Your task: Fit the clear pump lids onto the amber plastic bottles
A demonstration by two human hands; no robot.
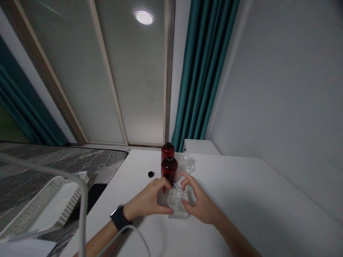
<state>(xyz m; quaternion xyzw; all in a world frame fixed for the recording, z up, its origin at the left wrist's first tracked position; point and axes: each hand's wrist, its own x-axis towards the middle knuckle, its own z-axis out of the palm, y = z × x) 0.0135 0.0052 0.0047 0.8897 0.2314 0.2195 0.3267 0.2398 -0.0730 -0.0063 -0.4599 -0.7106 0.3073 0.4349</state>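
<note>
A clear, see-through plastic packet or container (178, 210) rests on the white table between my hands; its exact kind is hard to make out. My left hand (158, 200) curves around its left side, thumb and fingers apart. On the opposite side is my right hand (197, 201), its fingers also spread, thumb near the clear plastic. Just beyond my left fingertips stands a dark amber bottle (169, 167), upright, with a light ring at its neck. Behind it is a second amber bottle (168, 151) with a black top. A small black cap (150, 174) lies to their left.
Another clear plastic item (187, 162) sits right of the bottles. A white cable (83, 214) crosses the left foreground. White perforated baskets (45, 203) are left of the table (227, 192). A white box-like unit (199, 146) stands beyond its far edge, near a teal curtain (206, 71).
</note>
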